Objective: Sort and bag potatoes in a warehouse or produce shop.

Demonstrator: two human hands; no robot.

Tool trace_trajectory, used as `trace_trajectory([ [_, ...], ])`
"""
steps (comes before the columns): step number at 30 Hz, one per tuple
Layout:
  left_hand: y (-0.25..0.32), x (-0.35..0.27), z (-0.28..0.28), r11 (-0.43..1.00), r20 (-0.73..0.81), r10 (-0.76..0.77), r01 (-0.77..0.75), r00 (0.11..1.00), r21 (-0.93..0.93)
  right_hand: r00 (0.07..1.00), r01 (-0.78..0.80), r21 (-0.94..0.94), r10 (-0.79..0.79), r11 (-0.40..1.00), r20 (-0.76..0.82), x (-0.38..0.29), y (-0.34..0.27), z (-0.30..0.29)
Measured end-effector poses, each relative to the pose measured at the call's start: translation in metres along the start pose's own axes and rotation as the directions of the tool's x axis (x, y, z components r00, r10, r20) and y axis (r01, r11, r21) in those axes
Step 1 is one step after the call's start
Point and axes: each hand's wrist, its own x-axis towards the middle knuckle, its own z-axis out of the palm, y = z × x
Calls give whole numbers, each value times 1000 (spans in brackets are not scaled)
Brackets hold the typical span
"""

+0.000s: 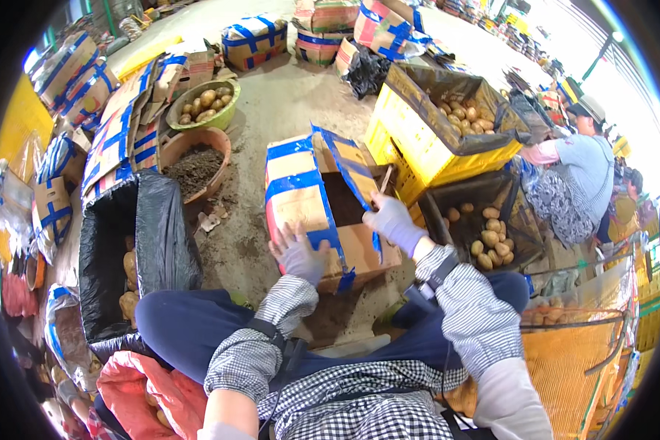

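A cardboard box (pixel 298 204) patched with blue tape stands on the floor between my knees, partly open at the top. My left hand (pixel 302 257), in a pale glove, lies on its near left part with the fingers spread. My gloved right hand (pixel 394 221) grips the edge of the taped box flap (pixel 353 162), which stands raised on the right side. Shadow hides most of the box's inside. Close by on the right is a dark-lined crate (pixel 445 192) holding potatoes (pixel 492 237).
To my left is a box lined with black plastic (pixel 168 236), with potatoes inside. Beyond it are a tub of soil (pixel 228 148) and a green basin (pixel 226 116) of potatoes. A yellow crate (pixel 404 148) stands at upper right, near a seated person (pixel 580 170). A red sack (pixel 137 379) lies lower left.
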Motion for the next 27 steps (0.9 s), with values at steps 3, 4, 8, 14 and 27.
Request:
trace_trajectory([
  [3, 38, 13, 3, 997, 96, 2, -9, 995, 73, 999, -15, -136, 10, 991, -33, -9, -28, 24],
  [4, 46, 18, 5, 995, 193, -31, 11, 981, 104, 998, -68, -199, 68, 978, -6, -11, -34, 25],
  [8, 55, 31, 7, 997, 105, -53, 47, 993, 56, 989, -105, -132, 89, 986, -119, -13, -24, 3],
  [14, -8, 64, -42, 697, -55, -55, -1, 997, -717, 951, -25, 351, 131, 936, -280, -2, 56, -35],
  [27, -173, 117, -98, 204, 30, -250, 83, 968, -975, 934, -100, 894, 350, 436, -66, -13, 130, -58],
])
